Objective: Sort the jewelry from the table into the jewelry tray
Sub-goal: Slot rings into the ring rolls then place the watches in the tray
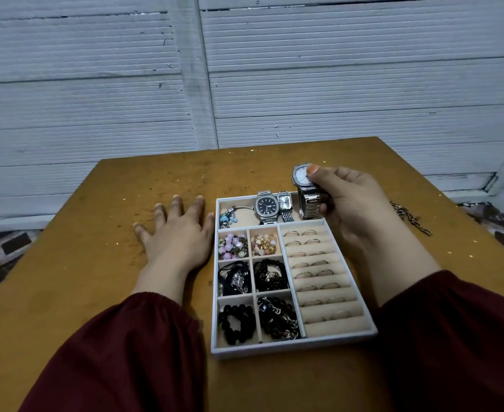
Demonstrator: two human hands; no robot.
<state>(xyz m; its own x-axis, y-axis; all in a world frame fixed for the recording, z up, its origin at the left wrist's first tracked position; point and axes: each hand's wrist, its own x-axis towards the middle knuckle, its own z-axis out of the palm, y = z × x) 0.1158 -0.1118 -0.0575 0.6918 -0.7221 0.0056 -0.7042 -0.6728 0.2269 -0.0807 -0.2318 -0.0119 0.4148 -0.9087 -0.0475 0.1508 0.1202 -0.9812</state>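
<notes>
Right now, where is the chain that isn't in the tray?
In the head view, the chain lies on the table at the right, just past the right hand holding a watch, outside the jewelry tray.

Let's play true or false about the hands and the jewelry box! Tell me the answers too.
1. The right hand holds a silver watch. True.
2. The left hand is picking up a ring. False: it lies flat on the table and holds nothing.
3. A dark-faced watch and a small square watch lie in the far compartment of the tray. True.
4. The rings sit on the tray's left side. False: they are in the rolls on its right side.
5. A chain lies on the table, right of the tray. True.
</notes>
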